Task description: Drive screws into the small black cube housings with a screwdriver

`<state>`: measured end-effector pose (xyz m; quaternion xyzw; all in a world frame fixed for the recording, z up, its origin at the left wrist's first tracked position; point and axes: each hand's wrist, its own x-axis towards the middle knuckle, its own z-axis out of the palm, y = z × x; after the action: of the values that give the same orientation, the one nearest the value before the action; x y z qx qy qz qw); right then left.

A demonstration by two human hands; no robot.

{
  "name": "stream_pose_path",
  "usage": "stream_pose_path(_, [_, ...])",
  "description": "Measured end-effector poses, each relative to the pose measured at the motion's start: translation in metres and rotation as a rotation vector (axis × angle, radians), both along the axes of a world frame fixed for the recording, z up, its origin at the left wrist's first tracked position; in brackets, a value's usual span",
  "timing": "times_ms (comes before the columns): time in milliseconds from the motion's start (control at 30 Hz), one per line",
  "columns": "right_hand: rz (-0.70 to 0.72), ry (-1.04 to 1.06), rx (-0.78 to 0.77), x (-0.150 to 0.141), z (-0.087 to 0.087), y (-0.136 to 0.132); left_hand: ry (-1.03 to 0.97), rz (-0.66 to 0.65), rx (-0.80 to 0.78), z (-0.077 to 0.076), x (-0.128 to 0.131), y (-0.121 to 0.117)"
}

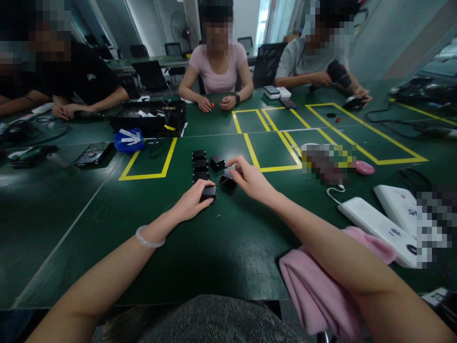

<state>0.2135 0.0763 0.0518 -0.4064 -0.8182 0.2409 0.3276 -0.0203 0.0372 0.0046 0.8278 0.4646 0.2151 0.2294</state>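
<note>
My left hand (194, 200) is closed around a small black box (209, 192) on the green table, at the near end of a row of several similar black boxes (200, 166). Pinched in my right hand (252, 180) is a thin screwdriver-like tool (224, 181), its shaft slanting toward the box under my left fingers. My fingers hide the tool's handle end. Another black box (228, 179) lies just below my right fingers, partly covered. Beyond it sits one more black box (217, 162). A tiny screw (218, 216) lies on the table nearer to me.
Yellow tape (280, 168) marks rectangles on the table. A blue container (129, 140) and black toolbox (150, 116) stand at the back left. White power strips (378, 231) and a pink cloth (314, 286) are on the right. Several people sit across the table, hands on it.
</note>
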Motion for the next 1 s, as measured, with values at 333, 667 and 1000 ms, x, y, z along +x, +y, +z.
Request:
stream_pose_path(333, [-0.009, 0.008, -0.023, 0.0019, 0.0004, -0.0008, 0.004, -0.001, 0.004, -0.0005, 0.0001, 0.0002])
stream_pose_path(667, [-0.056, -0.019, -0.050, 0.0024, -0.0006, 0.0025, -0.012, -0.014, 0.039, -0.0028, 0.0007, 0.0018])
stream_pose_path(1000, [-0.067, -0.004, -0.029, 0.0018, -0.0041, 0.0049, -0.018, -0.009, 0.030, -0.0024, 0.0004, 0.0008])
